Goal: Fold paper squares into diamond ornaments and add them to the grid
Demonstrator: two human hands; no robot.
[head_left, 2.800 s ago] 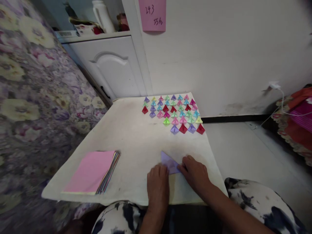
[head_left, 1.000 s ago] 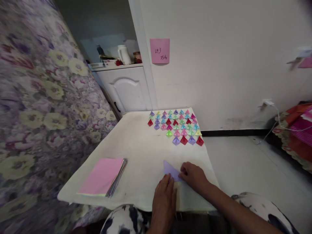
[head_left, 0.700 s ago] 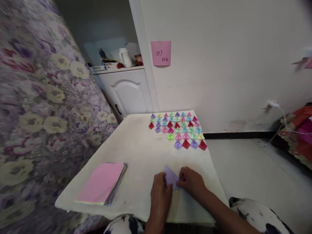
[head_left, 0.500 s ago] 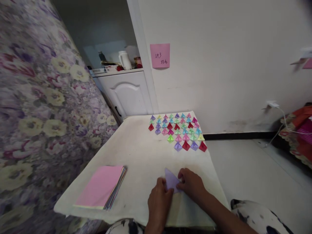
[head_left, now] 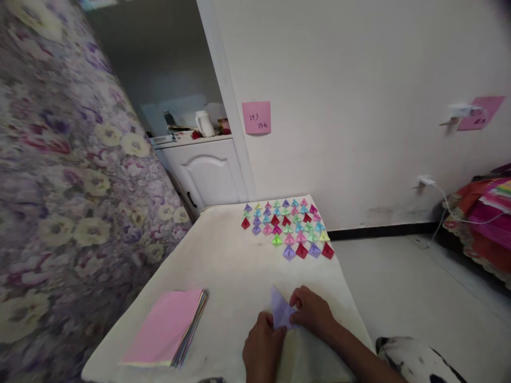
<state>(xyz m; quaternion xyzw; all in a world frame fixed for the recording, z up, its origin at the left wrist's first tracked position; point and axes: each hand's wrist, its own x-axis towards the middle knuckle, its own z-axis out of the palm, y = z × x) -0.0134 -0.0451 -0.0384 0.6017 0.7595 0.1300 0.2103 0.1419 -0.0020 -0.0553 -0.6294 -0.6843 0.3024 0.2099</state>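
A small lavender piece of folded paper (head_left: pixel 281 309) rests on the table near its front edge, one pointed corner facing away from me. My left hand (head_left: pixel 262 343) grips its lower left side, the thumb lying over the bottom edge. At the right corner, my right hand (head_left: pixel 313 311) pinches the paper between thumb and curled fingers. The fingertips cover parts of both sides. Farther back, several rows of small folded paper pieces (head_left: pixel 289 251) in red, purple, pink, green, blue and yellow lie on the table.
A stack of coloured paper (head_left: pixel 165 327), pink on top, lies at the left of the cream-covered table (head_left: pixel 223 266). A floral curtain (head_left: pixel 80 213) hangs on the left. Behind stand a white cabinet (head_left: pixel 207 173) and a wall bearing a pink note (head_left: pixel 256 117).
The view has tilted upward, so the table and hands sit lower in the picture. Both hands keep hold of the lavender paper, with only a slight shift of the fingers.
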